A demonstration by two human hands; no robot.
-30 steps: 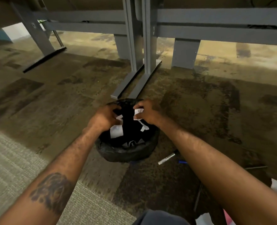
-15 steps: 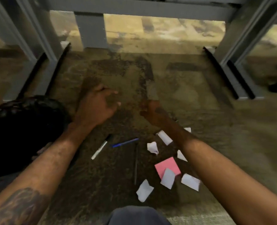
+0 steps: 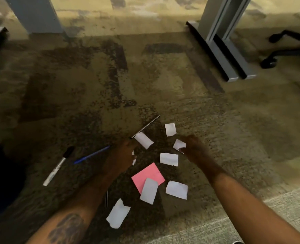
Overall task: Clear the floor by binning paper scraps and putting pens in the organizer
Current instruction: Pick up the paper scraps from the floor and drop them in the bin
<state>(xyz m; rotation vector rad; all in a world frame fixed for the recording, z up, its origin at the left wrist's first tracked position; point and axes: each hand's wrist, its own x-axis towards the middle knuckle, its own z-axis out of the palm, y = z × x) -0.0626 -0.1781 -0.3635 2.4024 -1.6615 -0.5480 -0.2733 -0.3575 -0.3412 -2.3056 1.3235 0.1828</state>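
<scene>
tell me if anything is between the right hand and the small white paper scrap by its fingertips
Nothing visible is. The right hand has its fingertips at the edge of the small white paper scrap, which lies uncovered on the brown patterned carpet, apart from the other scraps.

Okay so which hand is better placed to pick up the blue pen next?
Left. The left hand sits right beside the blue pen; the right hand is across the paper scraps.

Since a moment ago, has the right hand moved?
Yes. The right hand has come down from the bare carpet beyond the paper scraps to the small white scrap, near the pink square note.
</scene>
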